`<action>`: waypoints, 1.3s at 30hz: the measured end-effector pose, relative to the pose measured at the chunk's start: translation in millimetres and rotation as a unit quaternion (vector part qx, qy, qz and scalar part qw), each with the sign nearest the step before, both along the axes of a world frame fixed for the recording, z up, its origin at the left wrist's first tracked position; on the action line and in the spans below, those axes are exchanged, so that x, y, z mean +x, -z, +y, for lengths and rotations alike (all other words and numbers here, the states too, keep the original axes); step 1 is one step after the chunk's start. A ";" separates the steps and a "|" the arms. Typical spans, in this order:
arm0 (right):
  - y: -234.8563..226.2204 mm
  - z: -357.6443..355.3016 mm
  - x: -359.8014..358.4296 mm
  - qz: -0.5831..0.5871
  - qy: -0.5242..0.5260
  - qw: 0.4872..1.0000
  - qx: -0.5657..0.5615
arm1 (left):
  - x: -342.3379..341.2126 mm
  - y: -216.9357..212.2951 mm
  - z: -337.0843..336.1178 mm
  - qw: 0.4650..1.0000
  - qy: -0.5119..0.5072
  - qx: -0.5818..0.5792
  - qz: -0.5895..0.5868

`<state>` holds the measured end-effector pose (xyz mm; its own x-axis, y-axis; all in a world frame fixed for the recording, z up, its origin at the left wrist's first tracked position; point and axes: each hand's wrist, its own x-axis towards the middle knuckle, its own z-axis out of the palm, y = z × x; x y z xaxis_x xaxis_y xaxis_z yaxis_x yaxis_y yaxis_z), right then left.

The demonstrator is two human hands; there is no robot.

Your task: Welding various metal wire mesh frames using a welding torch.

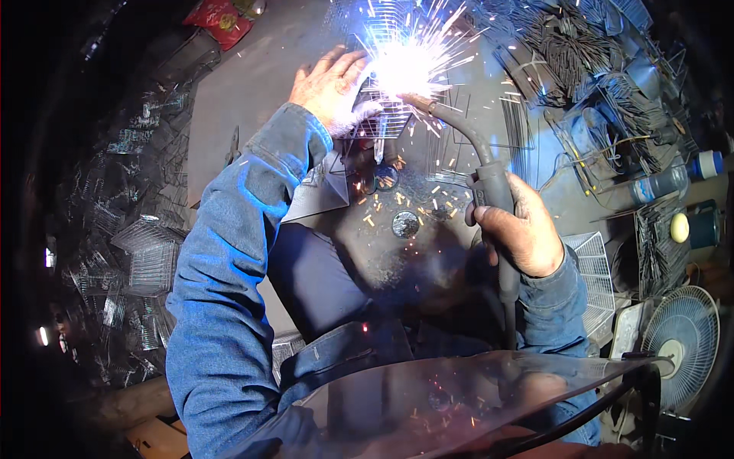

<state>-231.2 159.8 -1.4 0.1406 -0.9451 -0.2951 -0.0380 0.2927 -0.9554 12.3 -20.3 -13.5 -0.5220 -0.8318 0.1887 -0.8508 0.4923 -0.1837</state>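
Observation:
A welding torch (495, 191) is gripped in my right hand (527, 229), its curved neck reaching up and left. At its tip a white-blue arc (413, 67) throws sparks in every direction over a wire grid (392, 128). My left hand (332, 84) holds the left side of that grid, thumb below and fingers stretched along it. Glare hides the fingertips and the weld spot. A dark metal sheet (315, 193) with a pointed corner lies under my left forearm.
Stacked wire baskets (151, 256) crowd the left. Bundles of metal rods (569, 50) lie at the far right, with a plastic bottle (661, 183) and a fan (680, 336) nearer. Small stubs (401, 197) are scattered around a round metal piece (405, 223). A transparent visor (428, 405) crosses the lower edge.

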 end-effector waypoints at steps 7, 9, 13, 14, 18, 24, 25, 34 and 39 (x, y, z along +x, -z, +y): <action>4.1 -1.0 -0.3 -0.047 -0.004 0.999 -0.004 | -12.2 4.0 0.4 0.997 -0.066 0.000 -0.028; 6.1 -0.5 -1.3 -0.085 0.019 0.996 -0.014 | -11.0 6.7 6.6 0.994 0.003 -0.081 0.068; 11.2 5.6 -7.0 -0.144 0.124 0.978 -0.083 | -3.6 10.0 4.1 0.985 0.060 -0.116 0.115; 14.0 6.9 -7.1 -0.156 0.135 0.975 -0.082 | -5.6 10.8 4.8 0.985 0.062 -0.114 0.117; 26.1 0.2 -1.3 -0.088 0.043 0.995 -0.008 | 0.8 12.3 0.4 0.983 0.067 -0.120 0.120; 23.9 5.6 -3.9 -0.113 0.023 0.993 0.023 | -9.3 8.9 4.5 0.988 0.049 -0.106 0.097; 23.6 6.6 -3.8 -0.113 0.024 0.993 0.022 | -7.7 9.9 4.3 0.987 0.049 -0.118 0.097; 18.3 10.4 -4.8 -0.110 0.019 0.993 0.038 | -4.8 9.0 3.5 0.985 0.055 -0.125 0.104; 24.6 8.5 -3.4 -0.089 0.014 0.996 0.029 | 0.5 11.8 1.7 0.984 0.056 -0.140 0.092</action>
